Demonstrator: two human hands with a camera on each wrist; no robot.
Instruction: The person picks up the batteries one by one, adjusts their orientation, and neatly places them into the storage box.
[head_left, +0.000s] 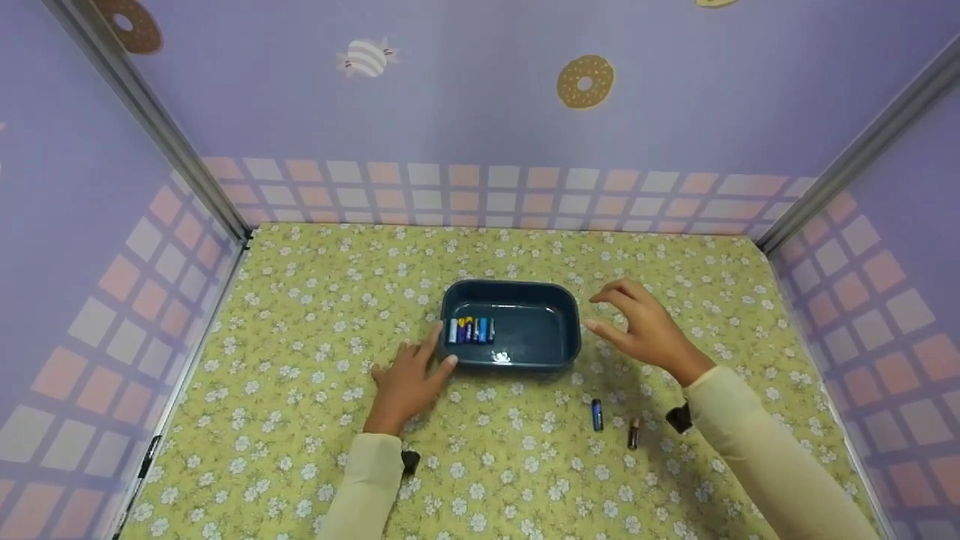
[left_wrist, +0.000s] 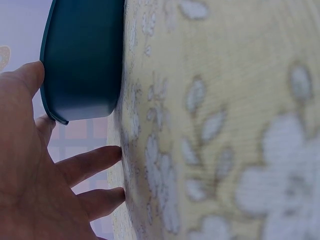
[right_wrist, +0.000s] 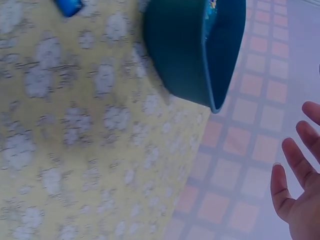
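A dark teal plastic tub [head_left: 536,360] stands on the flowered cloth, with several batteries [head_left: 470,331] side by side along its left end. At the tub's left front corner is my left hand [head_left: 411,379]; its thumb and a fingertip touch the rim, while two other fingers [left_wrist: 92,165] reach down to the cloth. My right hand [head_left: 643,326] hovers just beyond the tub's right end, fingers spread and loosely bent, holding nothing. Nearer to me, below that hand, lie a blue battery [head_left: 597,415] and a dark battery with a copper-coloured end [head_left: 634,433].
Flowered yellow cloth [head_left: 300,375] covers the table. Purple walls with pink and white checks, the back one [head_left: 465,112] among them, enclose it on three sides. Metal posts [head_left: 161,127] mark the back corners.
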